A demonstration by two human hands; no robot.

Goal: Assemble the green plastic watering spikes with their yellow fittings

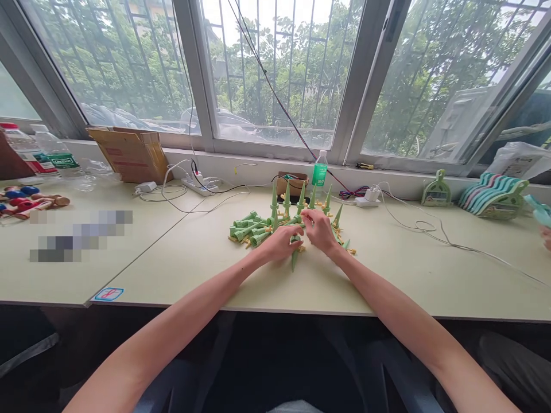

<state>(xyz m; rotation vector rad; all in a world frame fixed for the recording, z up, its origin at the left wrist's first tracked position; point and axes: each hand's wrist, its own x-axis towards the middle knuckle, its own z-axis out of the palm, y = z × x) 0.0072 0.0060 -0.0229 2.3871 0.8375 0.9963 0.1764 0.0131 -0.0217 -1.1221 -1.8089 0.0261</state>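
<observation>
My left hand (282,243) curls its fingers round a green plastic watering spike (294,263), whose pointed tip faces the table's front edge. Just right of it, my right hand (319,230) is closed in a pinch close to the left fingertips; whatever it grips is too small to tell. Behind my hands, several green spikes (274,199) stand upright with small yellow valves at their bases. A heap of green spike parts (246,228) lies to the left of my left hand. More yellow valves (352,251) lie by my right wrist.
A small cardboard box (284,184) and a green-labelled bottle (319,174) stand behind the spikes. Power strips (200,182) and cables run along the window side. Stacked dustpan-like pieces (495,196) sit at the right, near another person's hand (546,236). Wooden toys (30,202) lie far left.
</observation>
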